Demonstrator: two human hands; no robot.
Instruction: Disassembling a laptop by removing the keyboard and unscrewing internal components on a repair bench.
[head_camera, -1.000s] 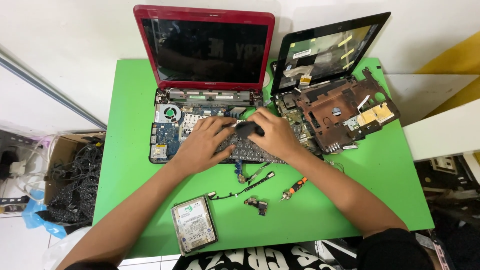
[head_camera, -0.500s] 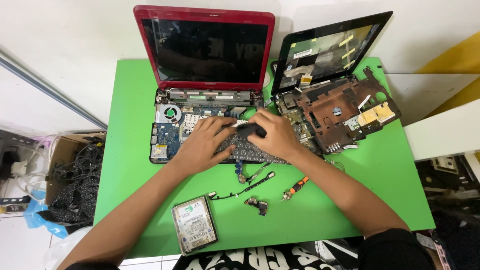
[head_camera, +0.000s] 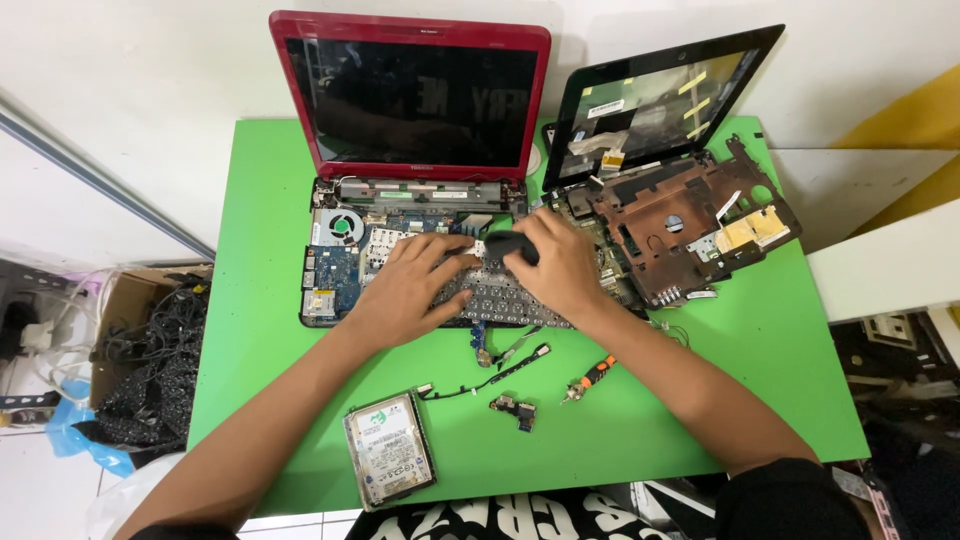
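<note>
While kbd sitting loose over bared mobo, we're pressing left hand flat on it, right hand gripping small dark tool; hdd already out on desk.

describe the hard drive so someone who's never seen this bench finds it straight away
Start at the green table and go to its near edge, below the opened red laptop. The hard drive lies flat there, just beside the left forearm and left of the small loose circuit board. It is the only silver metal slab with a white label; its neighbours are thin cables and tiny parts.
</note>
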